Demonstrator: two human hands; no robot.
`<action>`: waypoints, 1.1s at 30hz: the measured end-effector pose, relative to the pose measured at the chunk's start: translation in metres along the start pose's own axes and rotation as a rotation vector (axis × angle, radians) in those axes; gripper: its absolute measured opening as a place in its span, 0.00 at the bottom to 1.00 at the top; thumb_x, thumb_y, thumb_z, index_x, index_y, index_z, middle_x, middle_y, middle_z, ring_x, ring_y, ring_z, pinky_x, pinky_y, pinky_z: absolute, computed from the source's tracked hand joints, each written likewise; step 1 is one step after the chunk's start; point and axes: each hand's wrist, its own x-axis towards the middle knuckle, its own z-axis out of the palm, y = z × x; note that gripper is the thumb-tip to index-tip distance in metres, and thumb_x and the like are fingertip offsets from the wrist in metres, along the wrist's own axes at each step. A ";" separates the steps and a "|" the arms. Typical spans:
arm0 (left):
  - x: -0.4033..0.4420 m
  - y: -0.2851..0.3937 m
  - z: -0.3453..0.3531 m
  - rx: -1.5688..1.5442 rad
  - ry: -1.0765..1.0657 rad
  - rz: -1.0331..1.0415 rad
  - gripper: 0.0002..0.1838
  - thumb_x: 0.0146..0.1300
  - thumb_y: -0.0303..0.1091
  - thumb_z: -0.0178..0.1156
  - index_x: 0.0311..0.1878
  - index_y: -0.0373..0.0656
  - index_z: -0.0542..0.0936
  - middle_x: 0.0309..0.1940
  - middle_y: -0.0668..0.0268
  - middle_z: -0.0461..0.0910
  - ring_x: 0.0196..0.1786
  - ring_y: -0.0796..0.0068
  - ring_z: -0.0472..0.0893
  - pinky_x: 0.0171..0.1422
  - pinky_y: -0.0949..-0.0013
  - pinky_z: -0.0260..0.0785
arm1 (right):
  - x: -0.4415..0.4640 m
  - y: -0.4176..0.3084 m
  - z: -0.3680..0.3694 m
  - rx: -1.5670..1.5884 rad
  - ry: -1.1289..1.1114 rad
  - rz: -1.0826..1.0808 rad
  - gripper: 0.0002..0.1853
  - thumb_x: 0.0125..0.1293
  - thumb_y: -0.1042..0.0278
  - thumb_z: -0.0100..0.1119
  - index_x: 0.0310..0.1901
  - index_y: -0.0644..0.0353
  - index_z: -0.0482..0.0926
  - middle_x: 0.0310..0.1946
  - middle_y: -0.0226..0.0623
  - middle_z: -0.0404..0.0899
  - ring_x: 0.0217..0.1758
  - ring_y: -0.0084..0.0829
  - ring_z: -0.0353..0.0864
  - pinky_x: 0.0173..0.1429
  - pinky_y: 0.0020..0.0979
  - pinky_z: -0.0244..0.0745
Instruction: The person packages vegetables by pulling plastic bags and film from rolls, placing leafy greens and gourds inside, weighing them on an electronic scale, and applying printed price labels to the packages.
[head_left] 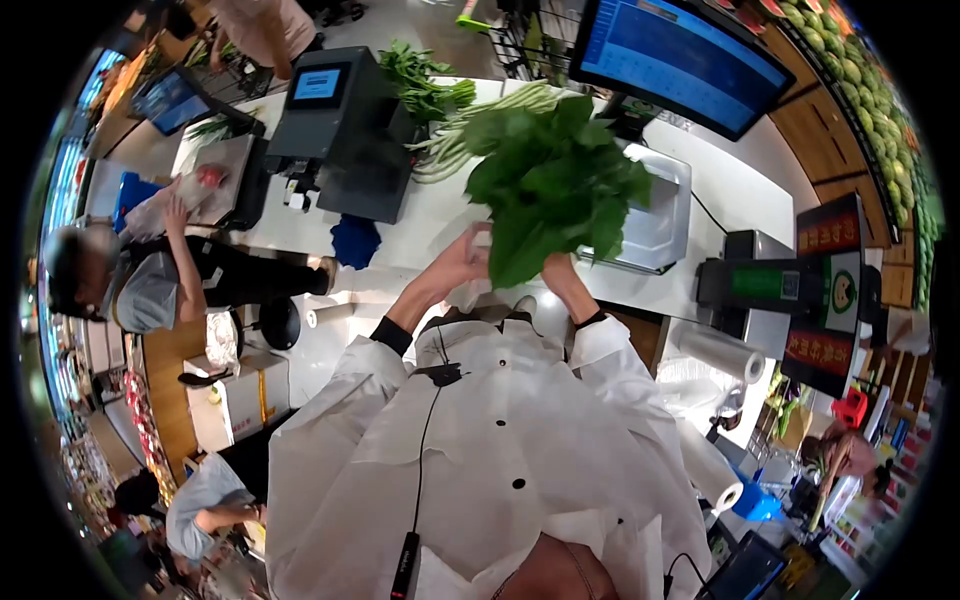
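A large bunch of leafy greens (555,180) is held up over the white counter, its broad dark leaves blurred in places. My right hand (562,275) is closed at the lower edge of the bunch, with most of its fingers hidden behind leaves. Just left of the greens, my left hand (460,262) has its fingers curled close to the leaves. Something pale or clear shows at those fingertips, too unclear to name. Behind the bunch lie long pale green beans (445,150), and the metal scale tray (655,215) is partly covered by leaves.
A dark label printer scale (345,140) stands left on the counter (400,240), with a blue cloth (355,242) beside it. A monitor (680,60) rises at the back right. Plastic bag rolls (720,350) are at my right. Another person (150,290) handles a bag at left.
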 end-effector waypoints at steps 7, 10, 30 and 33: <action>-0.022 0.012 0.007 -0.210 0.176 0.050 0.48 0.46 0.10 0.53 0.73 0.44 0.48 0.31 0.75 0.65 0.36 0.83 0.66 0.43 0.79 0.63 | 0.033 0.008 0.034 0.293 -0.022 -0.063 0.13 0.66 0.69 0.59 0.49 0.65 0.76 0.46 0.30 0.78 0.46 0.22 0.75 0.53 0.27 0.70; -0.021 0.000 -0.008 -0.509 0.403 0.070 0.17 0.60 0.22 0.53 0.53 0.42 0.73 0.35 0.73 0.70 0.37 0.83 0.69 0.40 0.78 0.62 | 0.038 0.049 0.045 -0.033 -0.181 0.107 0.18 0.66 0.71 0.56 0.56 0.62 0.72 0.58 0.34 0.72 0.57 0.27 0.72 0.60 0.28 0.68; -0.006 0.040 -0.015 -0.278 0.338 0.098 0.14 0.69 0.34 0.49 0.54 0.40 0.76 0.48 0.69 0.78 0.44 0.80 0.77 0.46 0.77 0.68 | 0.052 0.017 -0.001 0.117 0.009 -0.025 0.18 0.65 0.71 0.55 0.56 0.61 0.72 0.60 0.36 0.71 0.59 0.30 0.72 0.60 0.29 0.68; 0.016 0.022 -0.032 -0.456 0.299 0.067 0.18 0.70 0.36 0.48 0.59 0.41 0.72 0.56 0.66 0.74 0.49 0.79 0.76 0.53 0.72 0.69 | 0.047 0.020 0.002 0.067 -0.026 -0.015 0.18 0.65 0.71 0.55 0.56 0.61 0.72 0.60 0.37 0.71 0.59 0.31 0.72 0.60 0.29 0.68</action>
